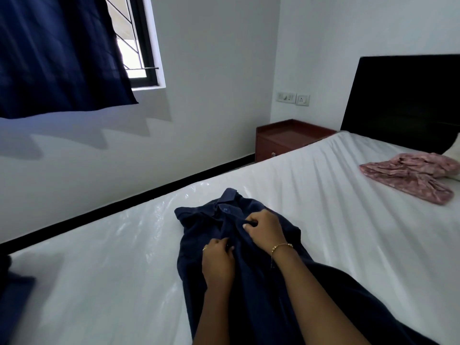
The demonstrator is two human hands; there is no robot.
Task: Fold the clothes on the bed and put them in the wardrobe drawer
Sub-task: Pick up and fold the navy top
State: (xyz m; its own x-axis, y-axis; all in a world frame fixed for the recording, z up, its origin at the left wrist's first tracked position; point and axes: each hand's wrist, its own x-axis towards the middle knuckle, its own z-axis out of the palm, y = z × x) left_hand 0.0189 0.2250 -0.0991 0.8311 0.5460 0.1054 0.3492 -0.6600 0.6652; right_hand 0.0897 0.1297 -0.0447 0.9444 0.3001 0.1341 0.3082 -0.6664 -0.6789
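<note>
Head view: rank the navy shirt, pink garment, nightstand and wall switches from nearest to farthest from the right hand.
1. Navy shirt: pinched by the right hand.
2. Pink garment: on the bed, to the right.
3. Nightstand: beside the bed, by the wall.
4. Wall switches: above the nightstand.

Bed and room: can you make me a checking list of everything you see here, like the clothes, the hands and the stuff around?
Surface: white bed sheet, wrinkled and shiny.
Job's things: navy shirt lies spread out on the bed, collar toward the far edge; pink garment lies crumpled near the headboard.
Clutter: dark blue fabric at the bed's left edge, mostly out of view.
Hands: left hand and right hand both pinch the shirt's front.
Cables: nothing seen.
Surroundings: red-brown nightstand, wall sockets, window with blue curtain.
</note>
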